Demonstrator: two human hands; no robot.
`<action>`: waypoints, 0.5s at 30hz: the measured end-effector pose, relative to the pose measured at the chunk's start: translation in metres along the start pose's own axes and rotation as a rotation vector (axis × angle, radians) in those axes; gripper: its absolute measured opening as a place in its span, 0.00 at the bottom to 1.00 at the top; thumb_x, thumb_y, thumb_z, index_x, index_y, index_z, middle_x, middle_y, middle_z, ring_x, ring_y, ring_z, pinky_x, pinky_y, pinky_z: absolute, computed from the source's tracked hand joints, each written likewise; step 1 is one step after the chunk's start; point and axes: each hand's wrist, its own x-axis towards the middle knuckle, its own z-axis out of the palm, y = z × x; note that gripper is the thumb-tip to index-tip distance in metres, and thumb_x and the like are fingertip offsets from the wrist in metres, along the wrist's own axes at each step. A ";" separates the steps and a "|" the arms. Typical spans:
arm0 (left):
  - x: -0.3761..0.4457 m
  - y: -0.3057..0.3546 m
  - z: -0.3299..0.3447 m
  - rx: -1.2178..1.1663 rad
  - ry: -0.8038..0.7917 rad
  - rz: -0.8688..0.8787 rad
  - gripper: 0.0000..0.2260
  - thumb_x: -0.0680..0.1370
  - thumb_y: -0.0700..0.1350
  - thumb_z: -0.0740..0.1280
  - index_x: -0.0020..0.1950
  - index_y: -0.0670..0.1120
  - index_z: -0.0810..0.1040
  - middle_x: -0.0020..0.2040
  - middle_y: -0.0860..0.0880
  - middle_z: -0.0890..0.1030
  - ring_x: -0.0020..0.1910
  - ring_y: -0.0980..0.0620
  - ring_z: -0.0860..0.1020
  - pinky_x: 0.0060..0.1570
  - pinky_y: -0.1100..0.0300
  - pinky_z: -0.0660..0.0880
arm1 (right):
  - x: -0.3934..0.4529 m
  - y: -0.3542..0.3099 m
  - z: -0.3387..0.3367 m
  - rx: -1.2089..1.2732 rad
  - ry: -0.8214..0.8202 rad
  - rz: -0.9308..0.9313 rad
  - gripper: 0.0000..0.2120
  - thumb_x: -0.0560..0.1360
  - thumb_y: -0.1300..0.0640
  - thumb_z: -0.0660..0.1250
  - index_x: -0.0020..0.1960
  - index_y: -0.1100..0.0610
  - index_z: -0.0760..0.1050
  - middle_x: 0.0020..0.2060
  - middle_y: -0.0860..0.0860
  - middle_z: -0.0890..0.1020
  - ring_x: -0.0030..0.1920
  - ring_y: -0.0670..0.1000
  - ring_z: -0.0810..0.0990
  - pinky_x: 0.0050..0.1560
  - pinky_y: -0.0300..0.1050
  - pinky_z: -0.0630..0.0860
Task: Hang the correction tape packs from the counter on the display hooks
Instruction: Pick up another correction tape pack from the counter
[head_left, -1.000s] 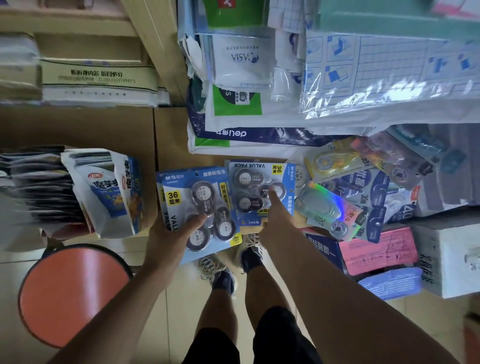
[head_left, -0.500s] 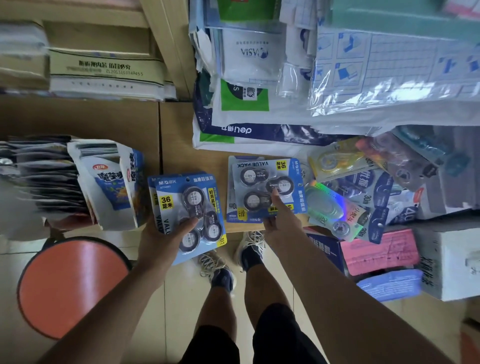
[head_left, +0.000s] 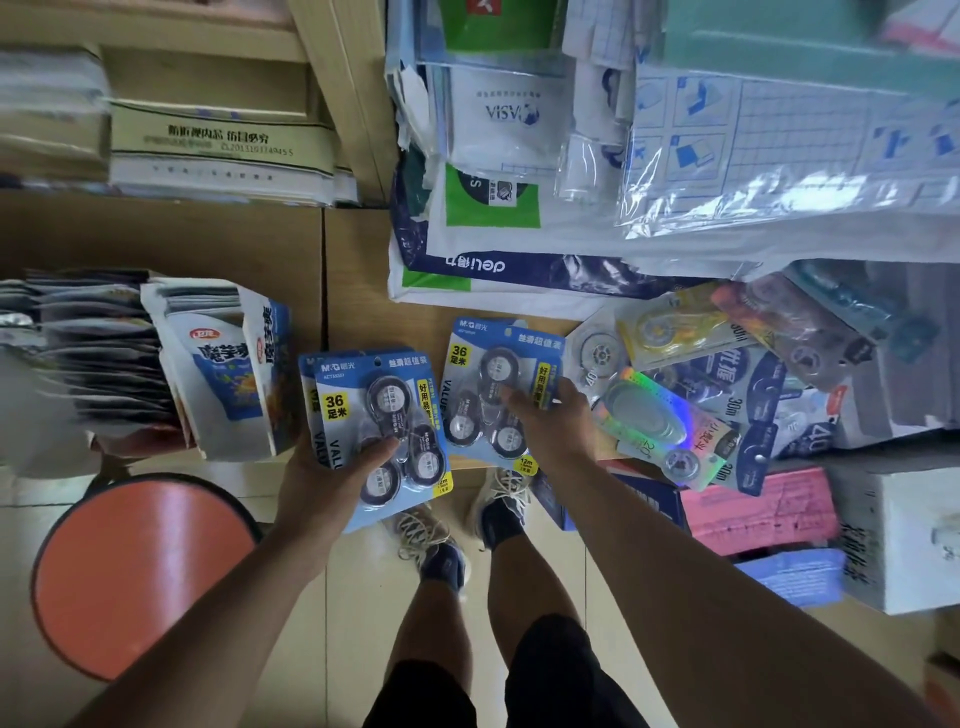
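My left hand (head_left: 322, 478) grips a small stack of blue three-roll correction tape packs (head_left: 384, 415) in front of the wooden counter's (head_left: 358, 270) near edge, thumb across the lower rolls. A matching blue pack (head_left: 483, 384) lies at the counter's front edge. My right hand (head_left: 556, 421) holds it by the right side, thumb on its front and fingers round its edge. More correction tape packs of other kinds (head_left: 670, 421) lie heaped just right of it. No display hook is in view.
Paper reams and plastic-wrapped sheets (head_left: 519, 260) fill the counter's back. A stack of snack bags (head_left: 223, 364) sits at the left. An orange round stool (head_left: 135, 571) stands at floor level on the left. Pink and blue packets (head_left: 758, 514) and a white box (head_left: 904, 540) are at the right.
The pack on the counter has been turned round, so its top now points away from me, and my right hand went from pressing it with a finger to holding its side. The left hand's stack stayed in place.
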 end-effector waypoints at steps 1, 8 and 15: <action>0.000 0.000 0.000 0.001 -0.005 0.003 0.30 0.65 0.47 0.85 0.65 0.55 0.79 0.57 0.51 0.88 0.54 0.46 0.88 0.59 0.37 0.82 | -0.001 -0.003 0.002 0.017 -0.004 -0.008 0.20 0.70 0.39 0.75 0.52 0.52 0.77 0.48 0.52 0.82 0.47 0.54 0.81 0.43 0.44 0.72; 0.000 -0.001 0.000 0.015 -0.023 0.005 0.31 0.65 0.49 0.84 0.66 0.54 0.79 0.57 0.50 0.88 0.53 0.47 0.88 0.58 0.37 0.82 | -0.008 0.017 0.001 0.248 -0.028 0.077 0.13 0.73 0.49 0.77 0.49 0.54 0.76 0.40 0.48 0.83 0.42 0.52 0.83 0.40 0.46 0.78; 0.001 0.002 0.001 0.050 0.017 -0.021 0.26 0.70 0.44 0.82 0.65 0.53 0.79 0.56 0.49 0.87 0.53 0.46 0.87 0.58 0.40 0.82 | -0.027 0.055 0.002 0.518 -0.168 0.244 0.14 0.71 0.56 0.79 0.55 0.54 0.81 0.47 0.53 0.88 0.50 0.59 0.87 0.58 0.64 0.81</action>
